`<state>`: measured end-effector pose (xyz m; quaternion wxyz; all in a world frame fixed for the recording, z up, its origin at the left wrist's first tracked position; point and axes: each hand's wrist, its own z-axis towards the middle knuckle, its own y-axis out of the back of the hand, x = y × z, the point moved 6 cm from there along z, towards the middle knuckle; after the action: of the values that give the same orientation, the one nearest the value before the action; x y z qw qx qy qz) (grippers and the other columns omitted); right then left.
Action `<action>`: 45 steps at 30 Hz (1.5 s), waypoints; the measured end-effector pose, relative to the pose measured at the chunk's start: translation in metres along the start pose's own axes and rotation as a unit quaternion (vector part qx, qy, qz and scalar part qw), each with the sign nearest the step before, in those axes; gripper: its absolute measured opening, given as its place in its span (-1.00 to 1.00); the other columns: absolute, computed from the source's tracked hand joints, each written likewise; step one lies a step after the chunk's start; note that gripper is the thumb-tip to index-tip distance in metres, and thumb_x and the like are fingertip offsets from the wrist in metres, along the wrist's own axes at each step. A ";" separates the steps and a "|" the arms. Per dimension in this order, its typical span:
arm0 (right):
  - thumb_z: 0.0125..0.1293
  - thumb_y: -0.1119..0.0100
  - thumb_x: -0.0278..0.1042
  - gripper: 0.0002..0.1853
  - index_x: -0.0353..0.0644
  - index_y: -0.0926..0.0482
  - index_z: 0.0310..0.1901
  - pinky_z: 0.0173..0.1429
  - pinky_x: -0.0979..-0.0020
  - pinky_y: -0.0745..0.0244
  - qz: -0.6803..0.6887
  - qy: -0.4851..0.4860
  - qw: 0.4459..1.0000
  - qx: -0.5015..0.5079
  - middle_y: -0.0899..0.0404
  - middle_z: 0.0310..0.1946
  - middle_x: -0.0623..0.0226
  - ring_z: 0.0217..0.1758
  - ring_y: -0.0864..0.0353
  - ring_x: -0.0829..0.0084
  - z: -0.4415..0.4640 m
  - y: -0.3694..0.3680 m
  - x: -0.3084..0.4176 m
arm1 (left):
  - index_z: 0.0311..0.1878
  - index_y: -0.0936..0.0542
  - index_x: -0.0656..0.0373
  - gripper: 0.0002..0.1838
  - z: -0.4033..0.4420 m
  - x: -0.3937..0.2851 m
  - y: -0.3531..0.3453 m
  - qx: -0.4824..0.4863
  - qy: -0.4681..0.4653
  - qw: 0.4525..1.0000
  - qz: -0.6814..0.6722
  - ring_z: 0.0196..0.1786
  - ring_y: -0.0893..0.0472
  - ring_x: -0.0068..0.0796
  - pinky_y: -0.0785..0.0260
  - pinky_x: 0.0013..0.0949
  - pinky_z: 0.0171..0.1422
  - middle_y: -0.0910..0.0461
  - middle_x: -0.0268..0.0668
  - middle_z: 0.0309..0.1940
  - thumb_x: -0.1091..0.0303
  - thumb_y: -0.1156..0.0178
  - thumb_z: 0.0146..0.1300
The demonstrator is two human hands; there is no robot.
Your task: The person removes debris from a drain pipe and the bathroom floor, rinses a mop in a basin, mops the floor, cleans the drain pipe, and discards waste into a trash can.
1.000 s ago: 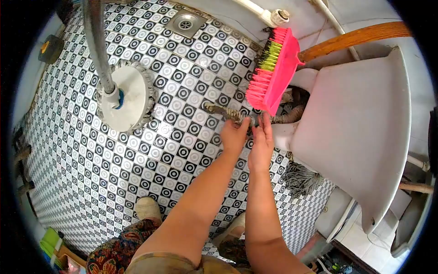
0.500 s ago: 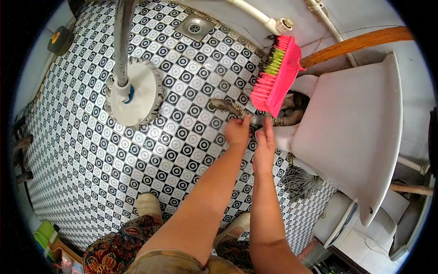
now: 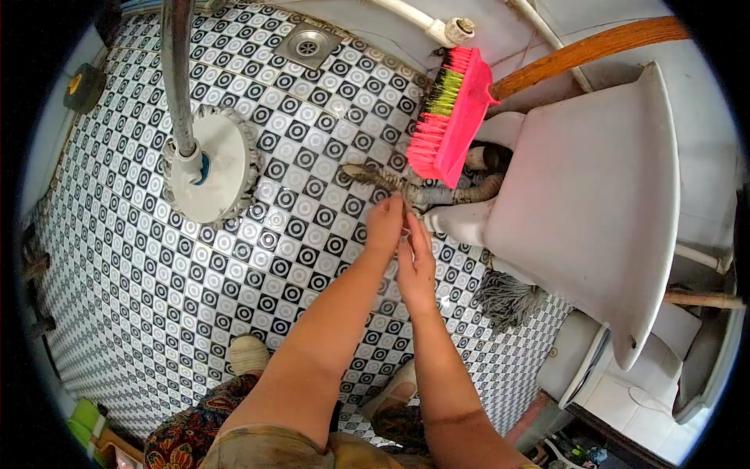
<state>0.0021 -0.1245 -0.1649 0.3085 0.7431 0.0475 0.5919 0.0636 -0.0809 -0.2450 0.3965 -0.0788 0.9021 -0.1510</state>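
Note:
A dirty, ribbed drain hose lies on the patterned tile floor and bends up under the white pedestal basin. Right at the hose's near side is my left hand, its fingers closed in a pinch. What sits between those fingertips is hidden. Close beside it, my right hand has its fingers stretched out toward the left fingertips, palm turned inward. A pink broom with pink, yellow-green and black bristles stands just beyond the hose, against the basin.
On the left stands a round mop with a metal pole. A floor drain is set near the back wall. The grey string mop lies under the basin. White pipes run along the wall.
The view has shifted, so the scene sits further left and up. My right hand has come away from the hose and closer to my left hand. The hose lies much the same.

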 end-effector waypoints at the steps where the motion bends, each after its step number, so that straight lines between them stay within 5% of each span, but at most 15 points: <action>1: 0.15 0.19 -0.55 -0.56 -0.25 -0.20 0.13 0.19 0.46 -0.08 -0.025 0.009 1.000 0.000 -0.19 0.11 0.15 0.15 -0.22 0.33 -0.003 0.001 0.002 | -0.56 -0.44 0.27 -0.62 0.001 0.002 0.002 0.000 0.001 1.000 0.001 -0.63 -0.39 -0.58 -0.24 -0.53 -0.56 -0.42 -0.35 -0.68 0.12 0.03 0.15; 7: 0.15 0.15 -0.52 -0.59 -0.28 -0.24 0.09 0.19 0.43 -0.09 -0.083 0.003 0.996 0.032 -0.25 0.06 0.05 0.15 -0.23 0.19 -0.019 -0.001 0.000 | -0.46 -0.45 0.29 -0.71 0.005 0.005 0.005 0.014 -0.006 1.000 -0.016 -0.65 -0.40 -0.61 -0.23 -0.55 -0.60 -0.45 -0.34 -0.66 0.20 -0.11 0.07; 9: 0.14 0.14 -0.52 -0.59 -0.28 -0.25 0.08 0.19 0.42 -0.09 -0.101 0.023 0.994 0.028 -0.25 0.06 0.04 0.15 -0.22 0.17 -0.024 -0.001 -0.002 | -0.37 -0.44 0.28 -0.78 0.008 0.007 0.004 0.046 -0.047 0.997 0.049 -0.52 -0.42 -0.62 -0.26 -0.56 -0.45 -0.47 -0.33 -0.57 0.28 -0.08 0.10; 14: 0.08 0.09 -0.59 -0.61 -0.26 -0.32 0.02 0.16 0.41 -0.15 -0.133 0.045 0.989 0.052 -0.25 0.07 0.05 0.16 -0.22 0.15 -0.038 -0.005 0.003 | -0.37 -0.44 0.32 -0.81 0.007 0.014 0.021 0.075 -0.059 0.988 0.119 -0.56 -0.43 -0.62 -0.26 -0.55 -0.49 -0.48 -0.31 -0.59 0.35 -0.07 0.09; 15: 0.08 0.09 -0.59 -0.61 -0.26 -0.32 0.02 0.16 0.41 -0.15 -0.131 0.047 0.989 0.053 -0.25 0.07 0.05 0.16 -0.22 0.15 -0.041 -0.006 0.002 | -0.37 -0.44 0.33 -0.81 0.005 0.007 0.025 0.085 -0.101 0.978 0.158 -0.56 -0.42 -0.61 -0.27 -0.55 -0.49 -0.48 -0.32 -0.60 0.35 -0.06 0.09; 16: 0.05 0.09 -0.61 -0.62 -0.24 -0.35 -0.02 0.15 0.40 -0.16 -0.134 0.084 0.985 0.071 -0.24 0.07 0.07 0.16 -0.22 0.16 -0.044 -0.008 0.005 | -0.37 -0.49 0.31 -0.78 0.002 0.000 0.032 0.069 -0.157 0.959 0.226 -0.51 -0.52 -0.36 -0.33 -0.40 -0.41 -0.52 -0.16 -0.58 0.33 -0.05 -0.01; 25: -0.06 0.10 -0.70 -0.70 -0.19 -0.47 -0.26 0.00 0.40 -0.32 -0.093 0.054 0.989 0.098 -0.26 0.05 0.11 0.01 -0.36 0.16 -0.052 -0.005 -0.014 | -0.43 -0.52 0.20 -0.83 -0.014 -0.042 0.100 0.176 -0.171 0.885 0.395 -0.53 -0.49 -0.32 -0.32 -0.39 -0.40 -0.50 -0.22 -0.61 0.32 -0.09 -0.07; 33: -0.03 0.09 -0.67 -0.69 -0.20 -0.43 -0.20 -0.23 0.48 -0.40 -0.104 0.053 0.992 0.040 -0.36 -0.11 0.20 -0.23 -0.47 0.32 -0.013 0.010 -0.040 | -0.50 -0.55 0.15 -0.78 -0.015 -0.087 0.129 0.247 -0.150 0.703 0.650 -0.44 -0.51 -0.21 -0.35 -0.27 -0.31 -0.53 -0.19 -0.55 0.22 -0.06 -0.14; 35: 0.05 0.08 -0.63 -0.69 -0.18 -0.41 -0.12 -0.20 0.54 -0.38 -0.052 -0.061 0.996 0.044 -0.39 -0.12 0.29 -0.15 -0.43 0.47 -0.004 0.009 -0.065 | -0.56 -0.55 0.17 -0.75 -0.020 -0.094 0.133 0.224 -0.099 0.623 0.743 -0.46 -0.51 -0.19 -0.35 -0.25 -0.35 -0.51 -0.16 -0.59 0.17 -0.06 -0.15; 36: 0.06 0.06 -0.60 -0.66 -0.19 -0.39 -0.07 -0.16 0.52 -0.38 -0.060 -0.090 0.994 0.032 -0.41 -0.15 0.32 -0.13 -0.41 0.51 -0.001 0.009 -0.070 | -0.57 -0.56 0.17 -0.73 -0.020 -0.096 0.132 0.213 -0.146 0.599 0.758 -0.45 -0.51 -0.17 -0.36 -0.21 -0.33 -0.51 -0.15 -0.58 0.15 -0.04 -0.13; 39: 0.08 0.06 -0.57 -0.65 -0.20 -0.37 -0.04 -0.10 0.52 -0.35 0.040 -0.096 0.994 0.043 -0.40 -0.16 0.30 -0.12 -0.40 0.51 0.012 0.004 -0.074 | -0.57 -0.56 0.18 -0.73 -0.019 -0.092 0.127 0.170 -0.162 0.567 0.789 -0.42 -0.52 -0.15 -0.37 -0.20 -0.31 -0.51 -0.14 -0.58 0.17 -0.02 -0.11; 43: 0.08 0.07 -0.55 -0.60 -0.20 -0.31 0.02 -0.04 0.50 -0.32 0.245 -0.249 0.937 0.027 -0.39 -0.16 0.25 -0.15 -0.41 0.48 0.028 -0.006 -0.059 | -0.55 -0.55 0.19 -0.77 -0.023 -0.094 0.115 0.133 -0.239 0.581 0.767 -0.39 -0.50 -0.12 -0.37 -0.19 -0.31 -0.49 -0.12 -0.52 0.23 -0.03 -0.07; 45: 0.09 0.08 -0.56 -0.57 -0.17 -0.28 0.06 0.01 0.43 -0.32 0.308 -0.251 0.917 0.016 -0.37 -0.13 0.23 -0.12 -0.40 0.43 0.039 -0.012 -0.066 | -0.53 -0.53 0.21 -0.78 -0.021 -0.089 0.112 0.137 -0.232 0.593 0.759 -0.38 -0.50 -0.11 -0.36 -0.18 -0.30 -0.49 -0.12 -0.49 0.25 -0.03 -0.06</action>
<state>0.0214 -0.1593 -0.2317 0.1007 0.8498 -0.2539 0.4507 0.1053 0.0524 -0.2077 0.5699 0.6573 0.4817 0.1057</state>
